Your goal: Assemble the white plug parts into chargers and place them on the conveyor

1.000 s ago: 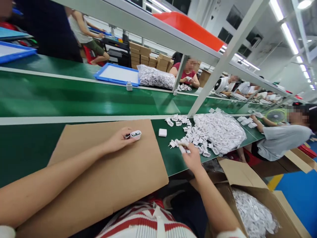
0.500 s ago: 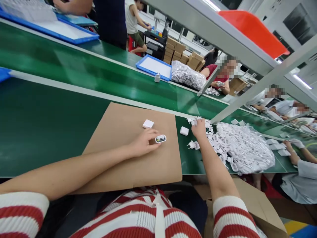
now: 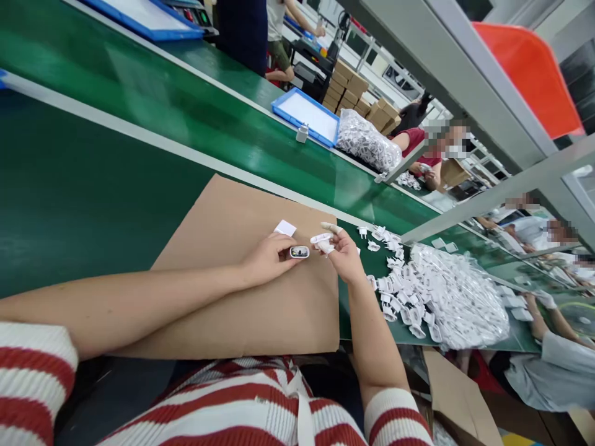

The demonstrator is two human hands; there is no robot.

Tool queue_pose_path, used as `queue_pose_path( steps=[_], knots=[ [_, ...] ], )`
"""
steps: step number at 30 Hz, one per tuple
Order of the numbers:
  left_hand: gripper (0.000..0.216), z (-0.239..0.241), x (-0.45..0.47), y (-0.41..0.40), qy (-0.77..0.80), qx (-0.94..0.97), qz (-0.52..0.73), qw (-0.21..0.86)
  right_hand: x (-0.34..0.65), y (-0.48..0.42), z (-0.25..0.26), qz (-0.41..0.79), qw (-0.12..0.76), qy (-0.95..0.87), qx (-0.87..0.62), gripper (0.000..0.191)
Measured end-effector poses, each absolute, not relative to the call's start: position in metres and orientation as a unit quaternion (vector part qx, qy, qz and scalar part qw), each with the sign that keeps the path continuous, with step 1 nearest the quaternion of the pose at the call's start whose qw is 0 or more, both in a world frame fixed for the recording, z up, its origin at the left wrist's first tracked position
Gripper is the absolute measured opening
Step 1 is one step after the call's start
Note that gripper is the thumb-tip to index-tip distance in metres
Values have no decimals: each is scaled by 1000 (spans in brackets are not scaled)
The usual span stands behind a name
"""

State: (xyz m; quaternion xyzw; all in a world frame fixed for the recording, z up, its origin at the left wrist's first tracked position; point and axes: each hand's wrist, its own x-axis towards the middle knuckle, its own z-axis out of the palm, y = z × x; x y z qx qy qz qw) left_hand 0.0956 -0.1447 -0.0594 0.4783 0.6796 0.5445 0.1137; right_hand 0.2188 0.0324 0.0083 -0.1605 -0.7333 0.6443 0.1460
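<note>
My left hand (image 3: 268, 257) pinches a small white charger shell (image 3: 300, 251), its open end toward me, over a brown cardboard sheet (image 3: 242, 310) on the green bench. Just right of it, my right hand (image 3: 341, 251) holds a small white plug piece (image 3: 321, 242) in its fingertips, a finger cot on the raised forefinger. The two parts are almost touching. A white square block (image 3: 285, 228) lies on the cardboard just beyond my left hand. Loose white plug pieces (image 3: 390, 291) lie scattered to the right.
A clear bag heaped with white plug pieces (image 3: 458, 297) lies right. A green conveyor belt (image 3: 186, 111) runs behind, carrying a white charger (image 3: 302, 132) by a blue tray (image 3: 307, 114). Other people sit along the line. A grey frame post (image 3: 488, 198) slants overhead. A cardboard box (image 3: 460, 402) stands lower right.
My right hand has come back from the pile with a plug piece and now meets the shell in my left hand. The view has tilted and shifted.
</note>
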Motion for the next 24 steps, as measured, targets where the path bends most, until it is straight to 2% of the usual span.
queue_pose_path(
  steps=[3, 10, 16, 18, 21, 24],
  knots=[
    [36, -61, 92, -143, 679, 472, 547, 129, 210, 30, 0, 659, 158, -716, -164, 62],
    [25, -57, 92, -143, 682, 466, 541, 159, 216, 29, -9, 680, 178, -683, -198, 39],
    [22, -58, 91, -142, 669, 486, 542, 148, 217, 24, -11, 690, 181, -674, -192, 38],
    [22, -59, 90, -142, 667, 492, 541, 143, 220, 21, -9, 651, 220, -705, -174, 31],
    [24, -60, 90, -141, 669, 486, 543, 149, 226, 15, -5, 519, 289, -792, -141, 13],
    [27, -61, 90, -141, 671, 474, 548, 159, 229, 10, -4, 378, 297, -873, -85, 13]
  ],
)
